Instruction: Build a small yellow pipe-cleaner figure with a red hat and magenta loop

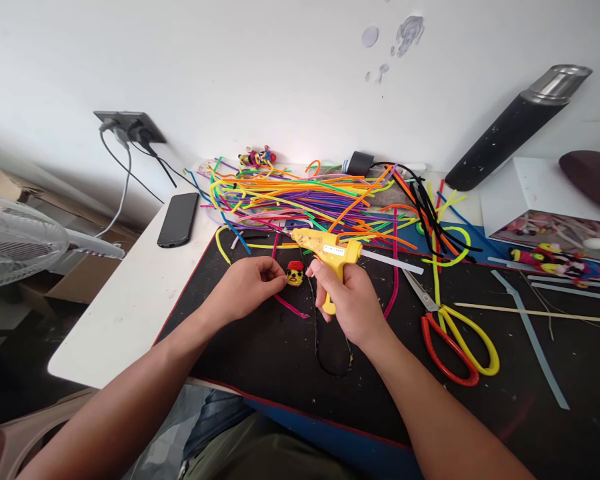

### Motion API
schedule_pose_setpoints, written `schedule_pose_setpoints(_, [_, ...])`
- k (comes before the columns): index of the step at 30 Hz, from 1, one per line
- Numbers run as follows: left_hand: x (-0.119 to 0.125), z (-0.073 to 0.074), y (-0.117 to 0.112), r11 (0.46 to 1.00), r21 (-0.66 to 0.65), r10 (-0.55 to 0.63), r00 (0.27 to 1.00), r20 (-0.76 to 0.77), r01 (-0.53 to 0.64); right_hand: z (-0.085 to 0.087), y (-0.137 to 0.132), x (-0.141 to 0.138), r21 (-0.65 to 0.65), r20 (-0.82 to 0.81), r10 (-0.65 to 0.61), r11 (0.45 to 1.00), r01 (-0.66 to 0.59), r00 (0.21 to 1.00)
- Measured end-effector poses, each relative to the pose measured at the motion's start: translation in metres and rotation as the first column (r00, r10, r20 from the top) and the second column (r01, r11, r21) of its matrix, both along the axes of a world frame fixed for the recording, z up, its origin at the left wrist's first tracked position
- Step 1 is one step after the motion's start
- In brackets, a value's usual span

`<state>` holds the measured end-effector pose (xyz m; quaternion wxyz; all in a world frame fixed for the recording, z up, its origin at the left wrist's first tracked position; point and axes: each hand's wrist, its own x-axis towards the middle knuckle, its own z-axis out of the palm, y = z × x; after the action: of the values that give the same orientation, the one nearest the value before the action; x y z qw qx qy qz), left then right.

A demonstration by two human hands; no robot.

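Note:
My right hand [353, 300] is wrapped round the handle of a yellow glue gun [325, 247], its nozzle pointing left and a clear glue stick [393, 260] jutting from its back. Between the closed fingertips of my left hand [247, 283] is the edge of a small yellow pipe-cleaner head [295, 275] with a red top and a face. The nozzle is just above that head; whether they touch I cannot tell. A magenta pipe cleaner [293, 307] lies below my left hand. The gun's dark cord [320, 360] loops on the black mat [260, 353].
A heap of colourful pipe cleaners [300, 197] spreads along the back. Scissors [450, 333] with red and yellow handles lie right of my right hand, near a wooden stick [535, 312] and glue sticks [535, 347]. A phone [179, 219] is at left; a black flask [515, 127] leans at right.

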<state>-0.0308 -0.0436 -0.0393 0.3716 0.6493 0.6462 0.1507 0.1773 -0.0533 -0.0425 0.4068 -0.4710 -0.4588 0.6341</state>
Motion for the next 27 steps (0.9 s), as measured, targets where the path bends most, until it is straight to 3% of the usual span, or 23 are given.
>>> schedule_pose_setpoints(15, [0.0009, 0.0009, 0.0004, 1.000, 0.004, 0.002, 1.000, -0.029, -0.002, -0.0064, -0.0004, 0.0003, 0.003, 0.025, 0.017, 1.000, -0.017, 1.000])
schedule_pose_setpoints(27, [0.0009, 0.0001, 0.0005, 1.000, 0.000, -0.003, 1.000, -0.029, 0.003, -0.0008, 0.0000, -0.0011, 0.000, 0.071, 0.028, 1.000, -0.028, 0.997])
